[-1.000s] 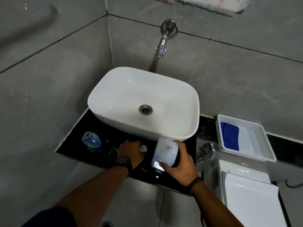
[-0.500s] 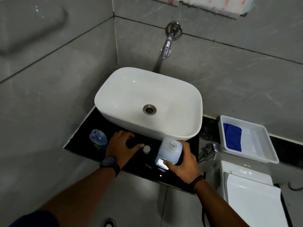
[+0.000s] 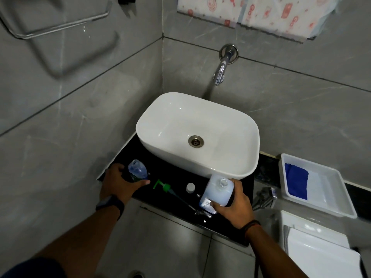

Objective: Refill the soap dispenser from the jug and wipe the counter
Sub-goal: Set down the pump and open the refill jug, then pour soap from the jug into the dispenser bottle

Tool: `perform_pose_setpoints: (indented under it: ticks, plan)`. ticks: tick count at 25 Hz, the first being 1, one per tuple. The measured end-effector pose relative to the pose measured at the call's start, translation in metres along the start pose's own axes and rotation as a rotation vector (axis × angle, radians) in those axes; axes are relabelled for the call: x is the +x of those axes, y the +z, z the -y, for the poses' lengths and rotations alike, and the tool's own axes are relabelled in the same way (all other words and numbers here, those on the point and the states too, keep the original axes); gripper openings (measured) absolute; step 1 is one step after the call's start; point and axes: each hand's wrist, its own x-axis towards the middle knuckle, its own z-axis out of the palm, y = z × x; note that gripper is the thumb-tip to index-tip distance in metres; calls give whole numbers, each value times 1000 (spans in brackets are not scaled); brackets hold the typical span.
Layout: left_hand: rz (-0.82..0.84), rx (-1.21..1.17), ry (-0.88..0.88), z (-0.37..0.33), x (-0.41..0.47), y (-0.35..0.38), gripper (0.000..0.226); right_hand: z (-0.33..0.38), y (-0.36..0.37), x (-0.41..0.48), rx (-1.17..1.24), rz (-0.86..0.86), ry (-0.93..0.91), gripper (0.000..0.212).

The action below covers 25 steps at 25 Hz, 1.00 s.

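While right hand (image 3: 232, 203) grips jug (image 3: 217, 190), left fingers (image 3: 138, 182) wrap dispenser bottle (image 3: 137, 169)

Dim light, soft focus, wide-angle edge distortion

Hidden and cut-off parts at the basin

The left hand (image 3: 118, 182) covers the soap dispenser's (image 3: 137, 171) lower body; the right hand (image 3: 233, 203) hides the jug's (image 3: 217, 192) near side, perhaps its handle. The toilet tank (image 3: 319, 255) runs off the lower right edge.
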Motion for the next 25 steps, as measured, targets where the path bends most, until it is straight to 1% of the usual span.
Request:
perform_pose_setpoints:
  ticks: [2,3,4,6,8,11,14,15,17,20,23,25]
  plan:
    - [68,-42,55,-1,11,11,86,-2,1,1,10,11,10,71]
    - [121,-67,37,1,16,18,92,-3,2,2,14,13,11,70]
    - [145,-91,-1,3,20,25,93,-3,1,3,23,13,12,68]
    - [107,-121,-59,9,22,36,82,2,0,5,50,11,10,64]
    - [49,-118,-68,10,20,40,76,12,-1,7,89,-26,-2,62]
    - [-5,-148,9,-12,16,35,73,43,-11,15,188,-147,-52,62]
    - [-116,-215,159,-67,7,17,57,87,-30,24,265,-224,-157,61]
    - [-166,-259,195,-88,5,9,57,103,-38,27,280,-247,-189,60]
    - [-233,-382,244,-129,0,-5,67,131,-54,32,285,-295,-239,57]
    - [-199,-514,292,-194,-11,-35,72,178,-90,36,239,-409,-286,59]
    - [-188,-551,410,-252,-28,-60,70,225,-131,33,186,-507,-333,61]
    - [-182,-564,463,-282,-41,-69,71,253,-157,31,99,-560,-380,61]
